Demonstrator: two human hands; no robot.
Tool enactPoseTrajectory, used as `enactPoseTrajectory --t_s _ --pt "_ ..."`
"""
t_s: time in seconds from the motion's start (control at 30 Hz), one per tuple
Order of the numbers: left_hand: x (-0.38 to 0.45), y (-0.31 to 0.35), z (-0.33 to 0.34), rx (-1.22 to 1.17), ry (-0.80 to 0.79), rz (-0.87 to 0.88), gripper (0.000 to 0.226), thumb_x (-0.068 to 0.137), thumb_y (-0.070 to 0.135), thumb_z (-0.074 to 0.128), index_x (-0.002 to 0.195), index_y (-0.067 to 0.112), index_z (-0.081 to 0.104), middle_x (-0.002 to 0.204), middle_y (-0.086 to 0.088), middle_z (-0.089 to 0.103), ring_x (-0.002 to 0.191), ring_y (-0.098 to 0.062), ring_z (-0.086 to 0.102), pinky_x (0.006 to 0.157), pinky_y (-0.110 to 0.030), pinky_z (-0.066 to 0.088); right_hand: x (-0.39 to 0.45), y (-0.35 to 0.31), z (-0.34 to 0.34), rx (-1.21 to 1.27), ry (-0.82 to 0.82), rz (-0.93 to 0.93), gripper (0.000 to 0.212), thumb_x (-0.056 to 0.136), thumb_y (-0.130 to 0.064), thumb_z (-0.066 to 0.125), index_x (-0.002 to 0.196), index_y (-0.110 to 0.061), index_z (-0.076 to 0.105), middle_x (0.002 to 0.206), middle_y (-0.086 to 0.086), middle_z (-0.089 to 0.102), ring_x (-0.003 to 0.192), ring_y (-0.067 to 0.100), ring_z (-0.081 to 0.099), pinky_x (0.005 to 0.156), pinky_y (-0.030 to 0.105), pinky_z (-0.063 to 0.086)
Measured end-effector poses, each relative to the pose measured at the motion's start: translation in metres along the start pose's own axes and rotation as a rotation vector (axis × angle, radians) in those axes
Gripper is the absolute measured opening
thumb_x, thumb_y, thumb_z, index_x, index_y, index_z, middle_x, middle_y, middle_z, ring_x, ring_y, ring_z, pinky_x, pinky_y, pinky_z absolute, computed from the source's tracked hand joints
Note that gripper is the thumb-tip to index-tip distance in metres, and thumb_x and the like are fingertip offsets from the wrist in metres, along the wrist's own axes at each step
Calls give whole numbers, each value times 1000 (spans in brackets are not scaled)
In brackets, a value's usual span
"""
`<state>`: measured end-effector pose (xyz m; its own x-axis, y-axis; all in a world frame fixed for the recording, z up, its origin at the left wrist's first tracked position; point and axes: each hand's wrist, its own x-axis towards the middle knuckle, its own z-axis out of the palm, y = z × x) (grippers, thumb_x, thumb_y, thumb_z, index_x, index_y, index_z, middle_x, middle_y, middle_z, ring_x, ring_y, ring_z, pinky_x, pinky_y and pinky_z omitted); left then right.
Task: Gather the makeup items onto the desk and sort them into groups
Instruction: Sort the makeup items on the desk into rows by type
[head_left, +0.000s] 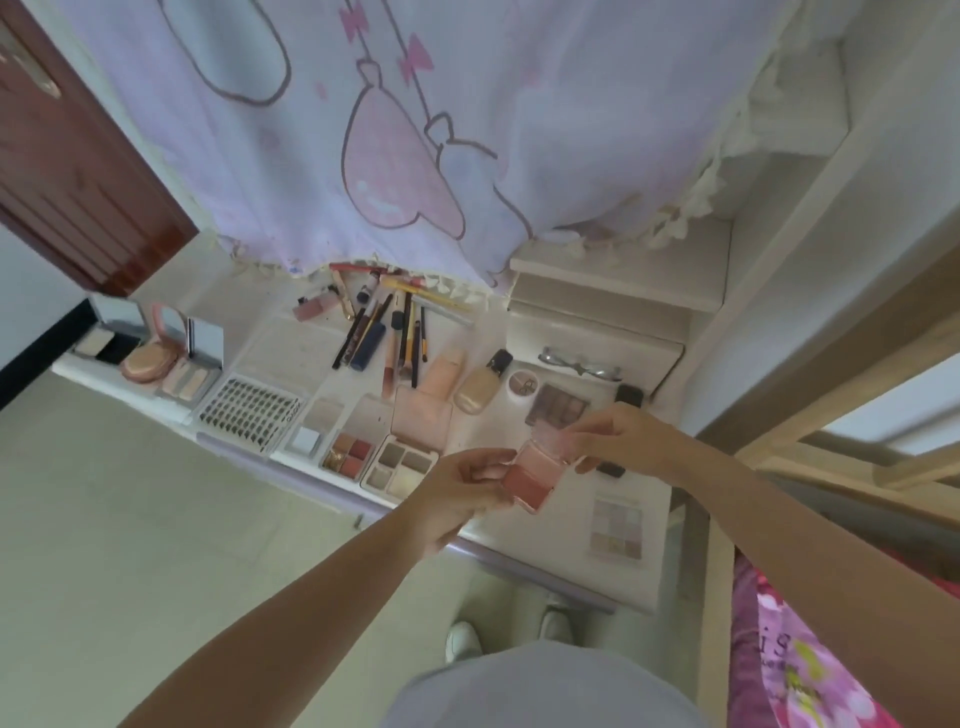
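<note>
Both hands are up over the front part of the white desk (524, 540), sharing one little square blush compact (532, 478). It's glossy clear plastic with a pink-to-coral pan inside, rounded corners. The left hand (462, 493) has its fingers curled around the base, pinching the near-left edge. The right hand (623, 441) pinches the frosted pink lid (558, 439), which is flipped up, so the hinge side points away toward the curtain (363, 130).

Just left of the compact sits an open eyeshadow palette (400, 467) with matte squares, and beyond it a loose pile of thin pencils and brushes (389, 332), mostly lying lengthwise toward the curtain. Near-right of the compact lies a flat pastel palette (617, 527).
</note>
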<state>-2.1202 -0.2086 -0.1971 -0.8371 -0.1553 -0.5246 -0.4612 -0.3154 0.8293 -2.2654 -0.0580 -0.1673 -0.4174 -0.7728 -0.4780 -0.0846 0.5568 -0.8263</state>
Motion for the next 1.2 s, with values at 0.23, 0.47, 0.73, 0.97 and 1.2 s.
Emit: enactPoseTrajectory --t_s 0.23,0.47,0.73,0.97,1.2 --pt "11 -64 10 -109 255 -304 39 76 -23 49 104 4 54 81 -6 58 71 -15 57 65 -19 51 38 51 28 75 -22 170 26 91 -19 52 87 1 68 78 1 66 69 6 61 54 15 50" --pt "27 -94 17 -96 538 -364 23 76 -18 53 74 4 56 65 -6 53 60 -16 53 61 -21 52 58 76 45 7 53 175 20 92 -20 49 81 -15 65 85 -4 65 70 5 55 54 18 39" --pt "35 -99 20 -18 629 -374 23 77 -8 60 67 12 54 67 -4 55 56 -15 56 54 -18 53 67 80 43 66 94 189 17 93 -17 46 91 -11 63 91 1 64 69 5 54 46 9 41" --pt "30 -102 20 87 634 -346 22 78 2 63 63 15 55 62 -4 57 60 -18 55 77 -34 53 38 90 27 -554 129 92 41 86 -34 58 121 -12 55 104 4 62 85 11 49 71 20 35" --pt "25 -114 28 460 374 -302 7 79 6 59 75 11 60 77 -4 61 77 -19 57 80 -32 51 -22 148 42 -895 155 91 66 77 -34 66 133 -12 40 143 13 32 130 29 30 105 38 32"
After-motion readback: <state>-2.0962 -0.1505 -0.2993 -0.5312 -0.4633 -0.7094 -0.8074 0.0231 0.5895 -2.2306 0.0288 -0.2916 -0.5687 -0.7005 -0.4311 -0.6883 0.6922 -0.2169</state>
